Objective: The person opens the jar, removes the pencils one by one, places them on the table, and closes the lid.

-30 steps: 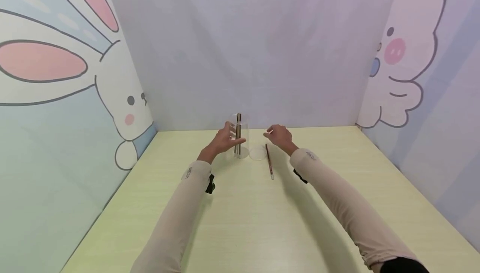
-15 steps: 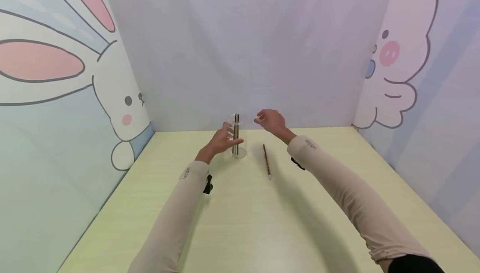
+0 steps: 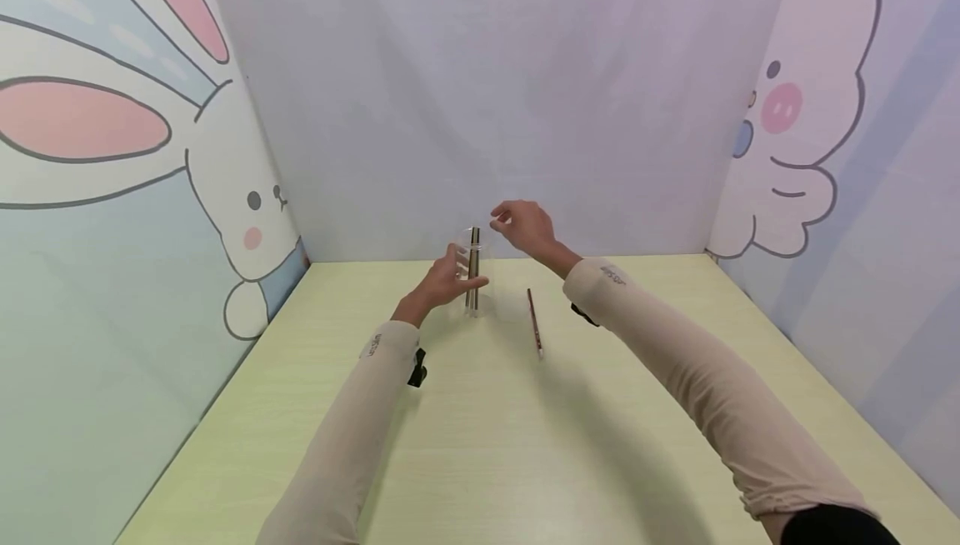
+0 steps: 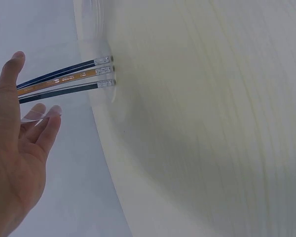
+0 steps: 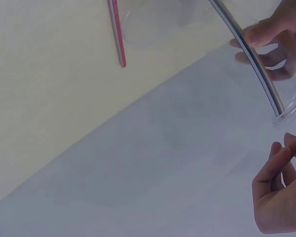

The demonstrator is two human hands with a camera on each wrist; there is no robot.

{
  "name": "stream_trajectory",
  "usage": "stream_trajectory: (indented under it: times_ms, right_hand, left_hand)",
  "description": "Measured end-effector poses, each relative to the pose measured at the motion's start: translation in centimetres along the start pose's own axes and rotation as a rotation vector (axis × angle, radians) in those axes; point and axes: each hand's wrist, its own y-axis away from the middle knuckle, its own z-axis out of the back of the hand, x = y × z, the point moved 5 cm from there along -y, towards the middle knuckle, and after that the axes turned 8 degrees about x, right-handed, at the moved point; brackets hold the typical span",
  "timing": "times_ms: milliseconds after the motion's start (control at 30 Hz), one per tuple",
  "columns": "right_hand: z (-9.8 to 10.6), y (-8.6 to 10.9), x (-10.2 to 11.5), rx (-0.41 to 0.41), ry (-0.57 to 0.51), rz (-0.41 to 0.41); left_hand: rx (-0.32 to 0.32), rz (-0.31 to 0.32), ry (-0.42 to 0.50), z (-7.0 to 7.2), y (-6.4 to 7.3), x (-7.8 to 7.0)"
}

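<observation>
My left hand (image 3: 441, 282) grips a tall clear plastic cylinder (image 3: 487, 270) near the back of the table, its thumb across the near side. Inside stand three pencils: in the left wrist view an orange pencil (image 4: 75, 77) lies between two dark ones, eraser ends at the bottom. My right hand (image 3: 527, 227) hovers just above and right of the cylinder's rim. Its thumb and fingers are loosely bent close together, and nothing shows between them in the right wrist view. A dark red pencil (image 3: 535, 324) lies on the table to the right.
A clear round disc (image 3: 513, 305) lies flat on the table (image 3: 480, 428) between the cylinder and the red pencil. A grey-white curtain (image 3: 600, 112) hangs right behind the table's back edge. Cartoon-printed walls flank both sides.
My right hand has risen from beside the red pencil and moved left to the cylinder's rim. My left hand keeps its grip on the cylinder.
</observation>
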Motion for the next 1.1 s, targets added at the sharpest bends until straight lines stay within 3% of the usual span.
stream_trajectory:
  times_ms: [167, 600, 900, 1100]
  right_hand:
    - [-0.4, 0.0, 0.7, 0.000, -0.001, 0.029]
    - [-2.0, -0.8, 1.3, 0.037, -0.017, 0.011]
    - [-1.6, -0.6, 1.4, 0.006, -0.010, 0.073]
    - [-2.0, -0.5, 1.3, 0.048, -0.088, 0.065]
  left_hand:
    - [0.000, -0.010, 0.002, 0.0, -0.1, -0.2]
    - [0.008, -0.010, -0.002, -0.2, -0.4, -0.1]
    - [0.007, -0.031, 0.007, -0.2, -0.5, -0.7]
    - [0.002, -0.006, 0.001, -0.3, -0.4, -0.3]
